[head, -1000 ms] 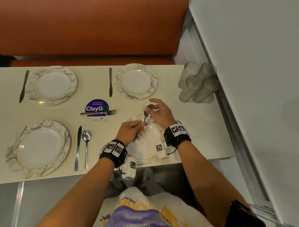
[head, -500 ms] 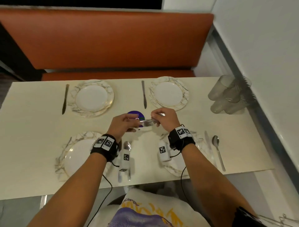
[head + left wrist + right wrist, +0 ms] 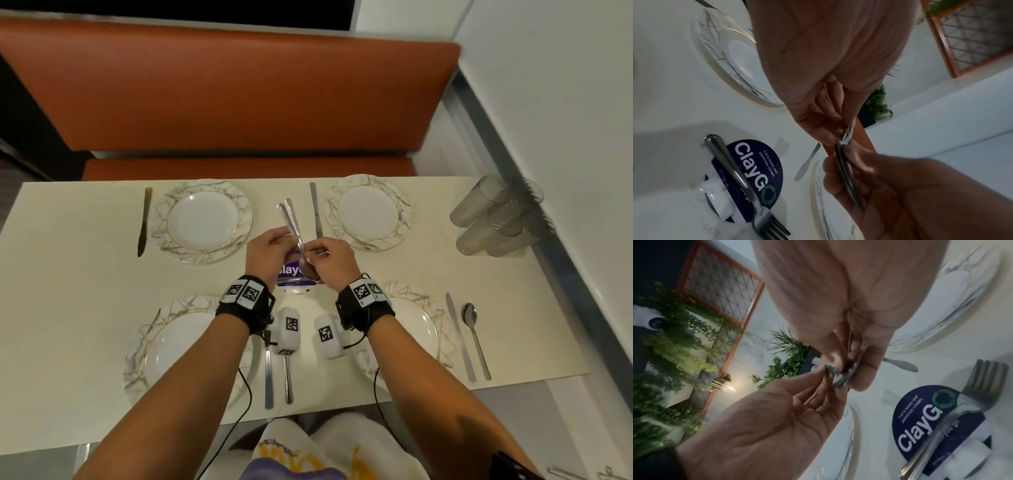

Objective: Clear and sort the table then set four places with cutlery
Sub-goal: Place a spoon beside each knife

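Your left hand (image 3: 270, 250) and right hand (image 3: 330, 262) meet above the middle of the table (image 3: 68, 308), and between them you hold two spoons (image 3: 291, 219) together. Your right hand's fingers are curled round the bowl end, low by the wrist, while your left hand pinches the handles a little higher; the handle tips stick out past your knuckles, pointing toward the far side. In the left wrist view the two thin steel stems (image 3: 846, 172) lie pressed side by side in the right hand's grip.

Directly beneath your hands sits a round purple ClayGo sign (image 3: 291, 272) on a clear stand, and a fork (image 3: 748, 191) lies across its top, tines toward your right.

Four marble-patterned plates ring the sign. The far left plate (image 3: 202, 222) has a knife (image 3: 144, 222) on its left. The far right plate (image 3: 368, 212) also has a knife (image 3: 315, 209) on its left. The near left plate (image 3: 161, 346) has a knife (image 3: 269, 380) and a spoon (image 3: 288, 380) on its right, partly hidden under your left wrist camera. The near right plate (image 3: 418, 329) has a knife (image 3: 460, 337) and a spoon (image 3: 474, 337) on its right.

Four tumblers (image 3: 493, 219) stand clustered at the far right corner by the wall. An orange bench (image 3: 239, 96) runs along the far side.
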The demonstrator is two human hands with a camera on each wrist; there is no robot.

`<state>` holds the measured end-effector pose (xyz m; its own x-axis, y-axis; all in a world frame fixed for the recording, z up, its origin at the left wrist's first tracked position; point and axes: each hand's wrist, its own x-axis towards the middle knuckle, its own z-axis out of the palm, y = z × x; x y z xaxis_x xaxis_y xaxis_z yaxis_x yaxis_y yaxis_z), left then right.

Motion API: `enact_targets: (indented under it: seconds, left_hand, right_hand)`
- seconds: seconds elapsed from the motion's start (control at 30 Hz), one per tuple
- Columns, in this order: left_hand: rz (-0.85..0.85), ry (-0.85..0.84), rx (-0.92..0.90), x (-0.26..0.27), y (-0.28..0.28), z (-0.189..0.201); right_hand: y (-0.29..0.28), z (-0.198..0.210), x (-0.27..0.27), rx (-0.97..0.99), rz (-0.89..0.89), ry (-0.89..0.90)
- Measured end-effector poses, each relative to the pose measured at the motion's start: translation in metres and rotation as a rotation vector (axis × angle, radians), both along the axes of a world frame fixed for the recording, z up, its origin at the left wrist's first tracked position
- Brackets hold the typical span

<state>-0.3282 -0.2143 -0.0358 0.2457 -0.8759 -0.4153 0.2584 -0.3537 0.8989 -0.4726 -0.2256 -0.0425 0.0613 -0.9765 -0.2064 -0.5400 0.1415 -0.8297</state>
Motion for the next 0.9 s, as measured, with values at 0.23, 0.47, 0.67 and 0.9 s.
enact_targets:
  seconds: [0.23, 0.47, 0.67, 0.9]
  left_hand:
    - [-0.111, -0.195, 0.029, -0.013, -0.044, -0.023]
    - [-0.153, -0.19, 0.077, -0.024, -0.102, -0.048]
    - [-0.12, -0.34, 0.198, -0.018, -0.155, -0.088]
    - [-0.131, -0.468, 0.327, -0.017, -0.194, -0.111]
  right_hand:
    - [-0.038, -0.014, -0.015, 0.034, -0.035, 0.026]
    - [-0.082, -0.036, -0.032, -0.017, -0.096, 0.1]
    - [-0.1, -0.064, -0.065, 0.094, -0.099, 0.144]
    - [-0.096, -0.084, -0.086, 0.048, -0.055, 0.068]
